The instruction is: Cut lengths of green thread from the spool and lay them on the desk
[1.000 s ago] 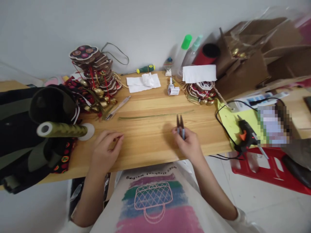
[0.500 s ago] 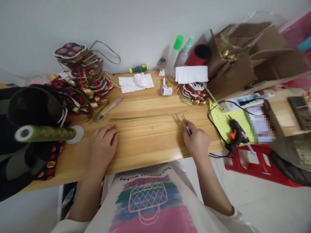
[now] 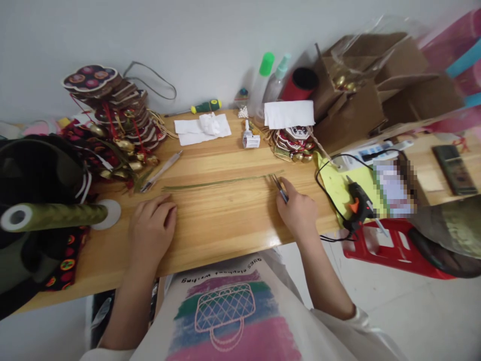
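Thin green cords (image 3: 221, 182) lie almost straight across the wooden table (image 3: 225, 215), side by side. My left hand (image 3: 153, 223) rests on the tabletop just below their left end, fingers loosely bent and together, with nothing visible in it. Metal tweezers (image 3: 280, 190) are gripped in my right hand (image 3: 298, 206), near the table's front edge. Their two tips are apart and reach the cords near the right end; whether they touch is too fine to tell.
To the left stand a roll of green ribbon (image 3: 63, 216) and stacked ornaments (image 3: 108, 95) with bells. A pen (image 3: 161, 171), tissue (image 3: 203, 128), screwdriver (image 3: 205, 107) and small glue bottle (image 3: 250, 138) lie farther back. Rightward are a glue gun (image 3: 358, 203) with its cable and a cardboard box (image 3: 361, 105).
The tweezers in my right hand have moved slightly left and closer to the cords. My left hand has hardly moved. The whole view has shifted a little to the right.
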A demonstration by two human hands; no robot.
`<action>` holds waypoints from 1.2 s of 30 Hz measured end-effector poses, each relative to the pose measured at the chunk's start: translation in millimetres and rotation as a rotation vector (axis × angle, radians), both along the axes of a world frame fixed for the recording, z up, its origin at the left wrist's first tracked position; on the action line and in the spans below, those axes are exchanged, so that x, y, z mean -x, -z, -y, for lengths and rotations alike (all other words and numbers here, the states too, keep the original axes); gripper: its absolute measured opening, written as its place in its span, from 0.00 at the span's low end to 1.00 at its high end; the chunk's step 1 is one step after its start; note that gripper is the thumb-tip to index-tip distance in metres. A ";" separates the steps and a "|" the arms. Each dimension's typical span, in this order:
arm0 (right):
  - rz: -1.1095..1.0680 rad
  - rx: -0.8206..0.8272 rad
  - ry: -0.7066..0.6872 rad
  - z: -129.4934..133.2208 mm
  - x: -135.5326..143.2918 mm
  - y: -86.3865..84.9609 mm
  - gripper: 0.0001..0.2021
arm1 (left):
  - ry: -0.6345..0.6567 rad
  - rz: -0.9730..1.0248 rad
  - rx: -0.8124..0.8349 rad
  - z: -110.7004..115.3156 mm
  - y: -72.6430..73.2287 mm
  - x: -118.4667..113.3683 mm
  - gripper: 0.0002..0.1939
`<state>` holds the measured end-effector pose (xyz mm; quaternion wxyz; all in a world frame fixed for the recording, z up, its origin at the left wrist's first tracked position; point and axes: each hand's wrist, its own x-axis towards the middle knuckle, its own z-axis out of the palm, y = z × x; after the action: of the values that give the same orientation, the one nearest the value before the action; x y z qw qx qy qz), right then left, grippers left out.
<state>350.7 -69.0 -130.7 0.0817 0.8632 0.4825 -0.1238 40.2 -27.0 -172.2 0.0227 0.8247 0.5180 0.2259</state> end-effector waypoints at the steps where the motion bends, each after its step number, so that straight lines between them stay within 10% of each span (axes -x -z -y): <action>1: 0.004 0.010 0.001 -1.1 0.5 -1.1 0.26 | 0.000 0.002 -0.004 0.0 0.3 0.1 0.06; 36: -0.134 0.096 -0.333 -23.2 69.8 -18.7 0.25 | 0.155 -0.024 0.070 -7.9 -9.8 -24.9 0.13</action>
<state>280.9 -45.8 -111.9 0.1098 0.7565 0.6166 -0.1884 65.1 -19.1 -162.4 0.0627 0.8637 0.4605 0.1951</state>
